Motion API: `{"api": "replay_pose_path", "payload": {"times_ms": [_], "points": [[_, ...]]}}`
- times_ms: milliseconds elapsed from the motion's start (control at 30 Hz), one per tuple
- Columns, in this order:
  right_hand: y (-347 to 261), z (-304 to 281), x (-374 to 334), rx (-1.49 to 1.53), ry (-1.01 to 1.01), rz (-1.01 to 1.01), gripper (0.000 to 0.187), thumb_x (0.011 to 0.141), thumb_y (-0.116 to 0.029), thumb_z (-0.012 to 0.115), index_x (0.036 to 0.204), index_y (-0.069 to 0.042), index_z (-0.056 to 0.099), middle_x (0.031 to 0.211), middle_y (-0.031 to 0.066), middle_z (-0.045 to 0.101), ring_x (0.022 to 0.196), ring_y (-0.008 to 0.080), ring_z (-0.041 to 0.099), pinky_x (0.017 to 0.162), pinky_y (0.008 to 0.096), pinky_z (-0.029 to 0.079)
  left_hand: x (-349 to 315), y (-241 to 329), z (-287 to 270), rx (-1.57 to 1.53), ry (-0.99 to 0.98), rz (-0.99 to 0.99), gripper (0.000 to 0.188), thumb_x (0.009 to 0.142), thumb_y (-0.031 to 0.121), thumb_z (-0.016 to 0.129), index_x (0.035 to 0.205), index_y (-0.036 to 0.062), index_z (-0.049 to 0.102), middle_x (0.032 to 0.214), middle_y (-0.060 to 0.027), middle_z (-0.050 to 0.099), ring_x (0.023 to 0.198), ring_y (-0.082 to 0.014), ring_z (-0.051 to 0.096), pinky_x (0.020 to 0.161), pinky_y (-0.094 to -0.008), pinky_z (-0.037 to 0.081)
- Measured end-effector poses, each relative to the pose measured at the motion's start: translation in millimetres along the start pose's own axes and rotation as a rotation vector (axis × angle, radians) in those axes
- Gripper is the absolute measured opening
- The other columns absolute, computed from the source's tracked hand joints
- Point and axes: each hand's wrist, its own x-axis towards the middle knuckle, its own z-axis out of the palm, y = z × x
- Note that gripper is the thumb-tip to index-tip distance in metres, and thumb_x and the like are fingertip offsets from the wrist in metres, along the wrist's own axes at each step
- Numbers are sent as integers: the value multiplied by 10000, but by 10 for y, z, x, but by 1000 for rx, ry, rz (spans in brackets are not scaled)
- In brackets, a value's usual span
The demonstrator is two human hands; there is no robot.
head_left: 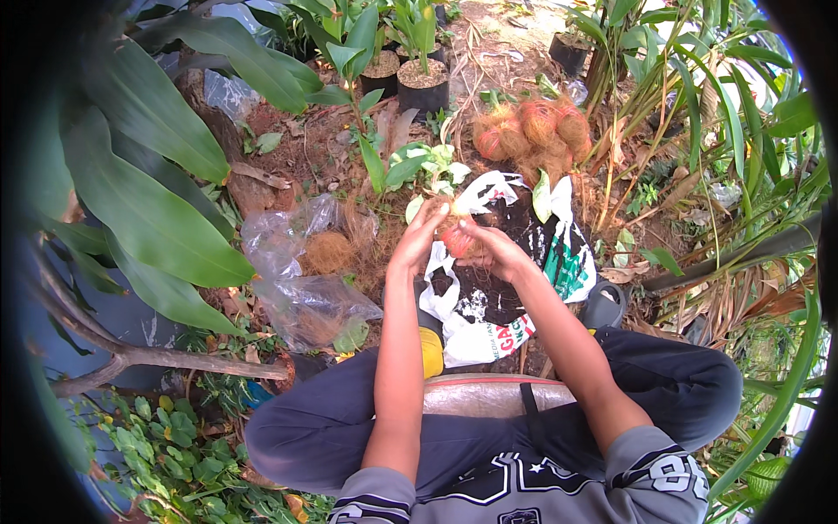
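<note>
Between my two hands is a small ball wrapped in red string (456, 242), with loose brown fibre around it. My left hand (420, 236) closes on its left side, the thumb near the top. My right hand (496, 253) grips it from the right, fingers curled underneath and partly hidden. Pale green variegated leaves (441, 163) show just beyond my hands; whether they grow from the ball, I cannot tell. Below and right of the hands lies an opened white and green plastic bag (478, 343) with dark soil (515, 229) in it.
Several fibre balls bound with red string (539, 124) sit on the ground at the far right. A clear plastic bag (292, 301) with brown coconut fibre (328, 253) lies left. Black potted plants (423, 89) stand at the back. Large leaves (161, 214) and a branch (201, 360) reach in from the left.
</note>
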Motion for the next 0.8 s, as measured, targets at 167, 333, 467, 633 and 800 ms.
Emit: {"api": "replay_pose_path", "payload": {"times_ms": [167,333,467,633,800], "points": [[-293,-105,115,-39,210,-69,638,854,-506,614,1278,-39,521,1179,103,604,1050,222,593,874,410,483,-66,84,-429,194,-59,-102,475,941,332,570,1343,94,481,1339,-47,532,1175,-168,521,874,-292,418],[-741,-655,851,-231,473,-186,694,780,-588,656,1289,-136,524,1251,57,547,1089,178,507,859,372,387,4,176,-423,70,201,-31,468,952,372,537,1327,95,491,1282,-68,579,1124,-179,559,852,-291,431],[-1050,-358,1430,-322,539,-315,757,735,-536,700,1272,-35,519,1382,209,447,1246,296,438,976,423,358,-47,219,-547,65,330,-10,455,963,366,514,1321,87,484,1281,-86,573,1093,-171,572,837,-280,444],[-1018,-829,2389,-461,643,-100,827,730,-501,722,1287,56,470,1384,233,432,1296,312,404,1032,448,336,31,234,-521,64,328,-3,430,971,338,501,1315,81,486,1268,-87,573,1077,-170,577,829,-274,450],[-675,-890,2636,-482,932,84,871,670,-481,804,1254,78,480,1310,230,508,1202,308,515,970,395,427,41,232,-605,71,408,-43,428,975,332,497,1317,75,478,1257,-87,578,1068,-175,582,825,-279,454]]}}
